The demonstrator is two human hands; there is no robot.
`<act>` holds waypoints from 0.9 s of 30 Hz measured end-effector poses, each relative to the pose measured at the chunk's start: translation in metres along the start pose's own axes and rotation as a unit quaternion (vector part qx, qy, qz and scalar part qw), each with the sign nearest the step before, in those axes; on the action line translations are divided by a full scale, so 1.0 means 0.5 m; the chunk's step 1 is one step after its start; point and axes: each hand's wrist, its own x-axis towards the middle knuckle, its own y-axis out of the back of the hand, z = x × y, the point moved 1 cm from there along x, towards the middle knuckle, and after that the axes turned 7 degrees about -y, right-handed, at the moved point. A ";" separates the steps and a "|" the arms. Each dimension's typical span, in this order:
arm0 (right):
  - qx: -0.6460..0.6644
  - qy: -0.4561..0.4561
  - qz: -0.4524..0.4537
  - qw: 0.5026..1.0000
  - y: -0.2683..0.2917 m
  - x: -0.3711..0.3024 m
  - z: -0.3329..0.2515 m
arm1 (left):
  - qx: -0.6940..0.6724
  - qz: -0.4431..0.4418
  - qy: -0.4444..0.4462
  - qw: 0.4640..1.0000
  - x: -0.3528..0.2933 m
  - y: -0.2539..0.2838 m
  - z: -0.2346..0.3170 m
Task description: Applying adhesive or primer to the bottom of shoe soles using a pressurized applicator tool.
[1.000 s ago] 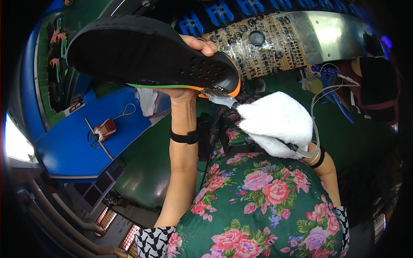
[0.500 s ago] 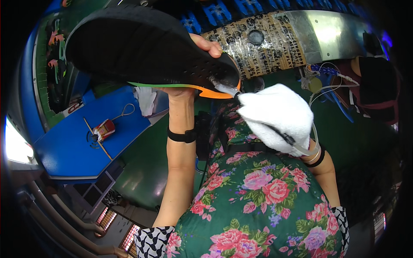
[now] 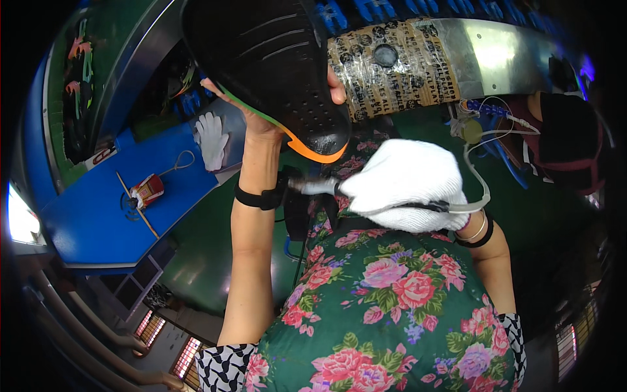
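Observation:
A black shoe sole (image 3: pixel 277 72), with small holes at its heel end and a green-to-orange edge, is tilted up in front of me at the top of the view. My bare left hand (image 3: pixel 261 125) grips it from beneath, fingers showing along both edges; the sole hides most of the palm. The heel looks wet and shiny. My right hand (image 3: pixel 408 186), in a white knit glove, is closed around a brush (image 3: pixel 317 187) fed by a clear tube (image 3: pixel 480 179). The blurred brush tip is below the heel, apart from it, near my left wrist.
On the left, a blue table (image 3: pixel 85 222) holds a red tin (image 3: pixel 147 191), a thin stick and a white glove (image 3: pixel 211 140). A taped cardboard cover (image 3: pixel 405 78) lies over the metal conveyor edge ahead. Another person (image 3: pixel 565 130) is at the right.
The brush has come off the heel and moved down and left with my right hand. The sole has turned so its heel points more toward me.

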 end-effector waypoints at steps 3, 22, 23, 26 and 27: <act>-0.158 0.044 0.053 0.985 0.000 0.016 -0.007 | 0.027 -0.025 0.007 0.999 0.004 0.008 0.004; -0.097 0.068 -0.071 0.990 -0.012 0.025 0.026 | 0.126 0.075 0.256 0.956 -0.013 0.025 0.004; -0.143 0.073 -0.060 0.985 -0.016 0.025 0.034 | 0.168 0.070 0.269 0.946 -0.009 0.025 0.004; -0.218 0.064 -0.171 0.959 -0.022 0.035 0.025 | 0.235 0.077 0.296 0.922 -0.003 0.025 0.008; -0.129 0.049 -0.163 0.977 -0.023 0.022 0.043 | 0.196 0.074 0.344 0.915 -0.004 0.036 0.011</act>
